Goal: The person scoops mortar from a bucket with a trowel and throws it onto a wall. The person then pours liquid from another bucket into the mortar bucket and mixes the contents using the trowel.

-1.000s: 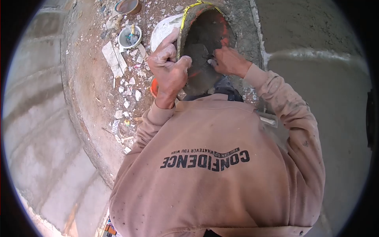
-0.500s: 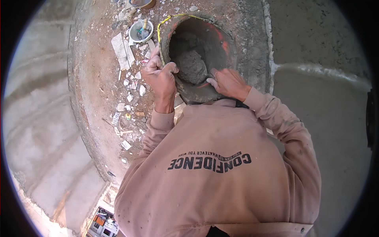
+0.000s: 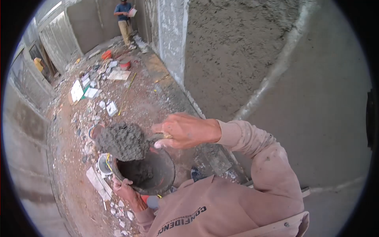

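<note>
- Head view: the right hand (image 3: 182, 130) holds the trowel (image 3: 154, 137) by its handle, fingers wrapped around it and thumb pressed along the near side.
- A heap of mortar (image 3: 123, 141) covers the blade, above the far left part of the bucket (image 3: 169, 170); more lies inside.
- The left hand (image 3: 127, 191) supports the bucket's near left side, fingers bent against it; how tightly they pinch, I cannot tell, since the tips are partly hidden.
- Mortar looks wet, soft and heavy, likely to slump off if the blade tilts; the load should pull the trowel's front down, so a firm grip on the handle near the neck suits it.
- The bucket looks weighty and perhaps slippery with wet mortar; the rim seems the best hold.
- A pail (image 3: 104, 163) sits just left of the bucket; a wall (image 3: 237, 59) rises right.
</note>
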`<state>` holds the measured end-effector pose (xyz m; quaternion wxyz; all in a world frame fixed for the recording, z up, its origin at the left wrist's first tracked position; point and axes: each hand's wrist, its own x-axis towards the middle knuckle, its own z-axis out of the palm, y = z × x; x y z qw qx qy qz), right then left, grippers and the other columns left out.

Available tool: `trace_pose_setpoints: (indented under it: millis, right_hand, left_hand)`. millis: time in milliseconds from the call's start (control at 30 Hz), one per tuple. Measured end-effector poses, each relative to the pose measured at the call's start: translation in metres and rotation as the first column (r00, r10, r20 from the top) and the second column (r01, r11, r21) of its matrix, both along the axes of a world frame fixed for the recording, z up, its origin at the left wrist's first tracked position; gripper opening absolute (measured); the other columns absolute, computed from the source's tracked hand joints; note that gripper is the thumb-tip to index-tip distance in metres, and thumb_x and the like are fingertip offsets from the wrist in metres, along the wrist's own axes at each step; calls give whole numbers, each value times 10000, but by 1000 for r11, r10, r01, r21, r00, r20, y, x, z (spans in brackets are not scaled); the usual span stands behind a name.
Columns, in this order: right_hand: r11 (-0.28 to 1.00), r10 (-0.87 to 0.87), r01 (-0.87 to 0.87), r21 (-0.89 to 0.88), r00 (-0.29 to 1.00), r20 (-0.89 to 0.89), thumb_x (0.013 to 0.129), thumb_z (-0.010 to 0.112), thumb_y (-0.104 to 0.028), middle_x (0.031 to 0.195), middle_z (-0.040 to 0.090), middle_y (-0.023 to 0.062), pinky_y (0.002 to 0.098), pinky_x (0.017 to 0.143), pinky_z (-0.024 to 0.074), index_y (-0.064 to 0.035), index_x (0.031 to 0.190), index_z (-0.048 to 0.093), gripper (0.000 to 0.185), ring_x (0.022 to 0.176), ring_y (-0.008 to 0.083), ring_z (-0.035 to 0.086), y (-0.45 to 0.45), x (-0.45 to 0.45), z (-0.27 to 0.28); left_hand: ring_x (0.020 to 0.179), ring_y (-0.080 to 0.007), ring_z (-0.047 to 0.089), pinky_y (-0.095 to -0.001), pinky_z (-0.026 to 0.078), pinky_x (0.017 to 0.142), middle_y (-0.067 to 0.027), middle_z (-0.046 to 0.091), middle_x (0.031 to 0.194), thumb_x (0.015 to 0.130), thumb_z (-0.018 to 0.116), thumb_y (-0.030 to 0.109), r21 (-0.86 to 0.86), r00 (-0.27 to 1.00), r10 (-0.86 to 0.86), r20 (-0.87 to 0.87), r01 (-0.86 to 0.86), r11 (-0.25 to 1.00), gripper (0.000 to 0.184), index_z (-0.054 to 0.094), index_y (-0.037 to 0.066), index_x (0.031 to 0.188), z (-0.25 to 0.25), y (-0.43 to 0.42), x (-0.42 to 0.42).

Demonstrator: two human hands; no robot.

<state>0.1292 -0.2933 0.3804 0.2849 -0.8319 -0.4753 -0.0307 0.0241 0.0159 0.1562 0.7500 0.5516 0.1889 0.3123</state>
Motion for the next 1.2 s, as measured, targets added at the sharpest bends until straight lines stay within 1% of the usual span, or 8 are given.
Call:
trace_pose_setpoints:
  millis: [167,300,433,567,700,900,1000,1200]
  right_hand:
    - [980,188,-197,20,956,224,964,655,-341,697,575,201,481,616,452,63,1009,609,409,654,397,592,-25,7,169]
    - [996,19,-32,-82,988,-154,1021,594,-405,696,564,59,274,431,436,11,934,636,427,501,71,518,-76,20,265]
    - [954,70,55,293,915,-397,1048,555,-354,712,511,-22,165,376,425,-45,903,573,342,482,17,469,-185,98,285]
    - [459,-530,699,548,711,-463,1067,500,-331,764,479,-9,164,411,480,-47,1013,495,289,505,21,451,-364,168,283]
    - [274,-748,628,728,615,-249,1061,483,-329,729,492,-20,188,417,433,-74,968,502,272,507,35,443,-375,30,259]
    - [633,-698,737,238,676,-236,868,481,-190,666,490,21,321,534,398,-22,912,578,199,608,120,494,-218,-93,144]
    - [881,-470,443,-165,855,-219,867,545,-217,919,679,265,491,844,480,44,1150,623,393,924,429,656,-125,-83,34]
    - [823,-408,483,-300,869,279,761,703,-148,960,637,202,459,685,570,10,965,637,267,772,345,709,76,-133,-290]
  left_hand:
    - [550,-82,394,-221,334,499,12,470,727,588,464,-137,86,984,165,-64,-159,983,492,622,-118,1054,-5,-1,4]
    - [543,-62,402,-204,340,492,10,485,699,721,415,-126,124,979,186,-83,-175,977,556,609,-91,1241,-20,-2,14]
    - [504,-63,409,-210,339,472,15,479,619,986,443,73,100,955,247,-163,-233,967,277,621,-60,1152,-18,-19,30]
    - [483,-68,407,-226,331,456,25,452,572,1084,470,232,186,964,251,-84,-232,955,296,606,-15,995,-68,-8,50]
    - [480,-68,411,-228,342,461,14,456,560,1097,449,235,54,981,165,-105,-160,986,317,602,-42,1113,-50,-22,50]
    - [499,-57,420,-224,353,459,13,478,600,1077,425,133,21,996,-71,-45,72,997,380,515,-78,1380,-23,-29,35]
    - [569,-62,458,-204,378,504,-64,609,785,825,468,-80,10,992,-122,43,122,993,313,591,-93,1113,35,-54,8]
    - [714,-116,552,-222,361,507,-227,681,1114,548,495,-169,229,969,-221,112,191,955,367,211,53,617,26,-49,-54]
